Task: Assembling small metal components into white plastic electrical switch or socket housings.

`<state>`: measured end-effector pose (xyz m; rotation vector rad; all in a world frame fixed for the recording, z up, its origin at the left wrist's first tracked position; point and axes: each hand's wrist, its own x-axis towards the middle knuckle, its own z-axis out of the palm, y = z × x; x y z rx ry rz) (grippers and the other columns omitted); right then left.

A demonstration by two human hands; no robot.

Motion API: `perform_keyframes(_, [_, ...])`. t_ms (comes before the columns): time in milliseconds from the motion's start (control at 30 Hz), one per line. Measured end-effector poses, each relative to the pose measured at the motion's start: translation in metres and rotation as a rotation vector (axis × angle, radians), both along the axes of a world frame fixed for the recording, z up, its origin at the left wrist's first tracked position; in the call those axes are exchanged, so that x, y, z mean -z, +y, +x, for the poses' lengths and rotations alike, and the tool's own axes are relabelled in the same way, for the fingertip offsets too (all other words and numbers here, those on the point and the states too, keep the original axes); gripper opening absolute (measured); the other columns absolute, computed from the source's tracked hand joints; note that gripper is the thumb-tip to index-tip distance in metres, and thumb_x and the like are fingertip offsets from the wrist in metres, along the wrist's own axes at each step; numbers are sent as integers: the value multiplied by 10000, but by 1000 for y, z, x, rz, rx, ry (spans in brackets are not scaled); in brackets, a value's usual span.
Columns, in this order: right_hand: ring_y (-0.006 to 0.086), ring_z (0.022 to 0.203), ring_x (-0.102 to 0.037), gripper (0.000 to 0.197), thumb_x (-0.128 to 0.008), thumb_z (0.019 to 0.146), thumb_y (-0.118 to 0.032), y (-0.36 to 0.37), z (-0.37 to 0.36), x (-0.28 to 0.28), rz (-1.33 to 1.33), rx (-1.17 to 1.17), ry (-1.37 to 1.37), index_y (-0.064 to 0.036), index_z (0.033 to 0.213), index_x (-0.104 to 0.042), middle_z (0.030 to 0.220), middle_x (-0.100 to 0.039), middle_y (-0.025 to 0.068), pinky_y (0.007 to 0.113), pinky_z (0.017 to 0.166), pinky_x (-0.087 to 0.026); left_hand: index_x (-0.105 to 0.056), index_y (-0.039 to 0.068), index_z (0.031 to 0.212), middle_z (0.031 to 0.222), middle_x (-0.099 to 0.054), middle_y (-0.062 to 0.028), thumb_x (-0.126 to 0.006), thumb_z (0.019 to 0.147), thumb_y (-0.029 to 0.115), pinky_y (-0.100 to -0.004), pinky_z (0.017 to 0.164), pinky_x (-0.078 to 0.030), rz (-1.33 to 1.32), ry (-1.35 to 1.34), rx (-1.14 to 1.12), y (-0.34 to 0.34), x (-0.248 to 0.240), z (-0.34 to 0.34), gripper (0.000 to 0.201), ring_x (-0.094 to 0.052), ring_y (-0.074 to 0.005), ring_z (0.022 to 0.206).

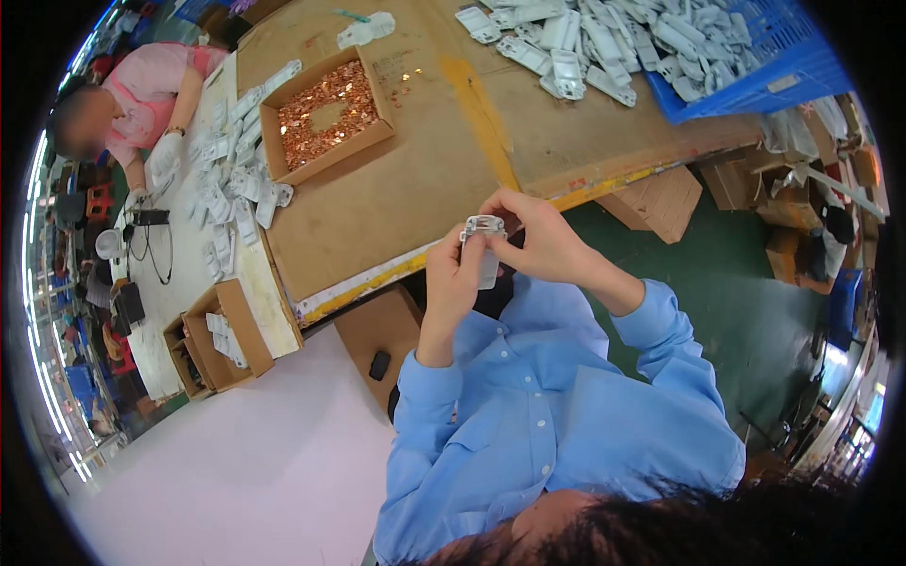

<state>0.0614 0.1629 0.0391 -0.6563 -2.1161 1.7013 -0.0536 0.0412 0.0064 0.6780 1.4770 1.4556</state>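
Note:
Between both hands, just off the near edge of the cardboard-covered table (340,226), is a small whitish plastic housing (487,268) with a clear top end. My left hand (450,286) is closed on its left side, the thumb lying along it. From the right, my right hand (545,240) pinches the upper part with thumb and fingertips. Its inner side is hidden by my fingers. Beyond my hands an open cardboard box (332,160) holds many small copper-coloured metal pieces, a few of which lie loose beside it.
A heap of white plastic housings (595,42) lies at the far right, partly in a blue crate (793,80). More housings (243,193) cover the left side, where a person in pink (146,85) with white gloves works. Cardboard boxes (653,203) stand below the table's edge.

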Motion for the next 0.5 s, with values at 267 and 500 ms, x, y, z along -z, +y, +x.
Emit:
perform_keyframes(267, [316, 917, -658, 339, -674, 837, -217, 115, -21, 29, 634, 380, -114, -17, 1101, -603, 976, -669, 170, 398, 802, -518, -683, -19, 966, 798, -660, -32, -590, 924, 160, -236, 579, -440, -54, 529, -645, -44, 6, -162, 206, -549, -54, 687])
perform_keyframes(500, [368, 1024, -592, 402, -648, 875, -336, 189, 2, 65, 1016, 568, -516, -43, 1140, -578, 1140, -583, 156, 438, 808, -496, -595, -29, 1046, 650, -617, -115, -661, 842, 275, -369, 594, -461, -384, 945, -865, -69, 17, -354, 372, -587, -207, 592])
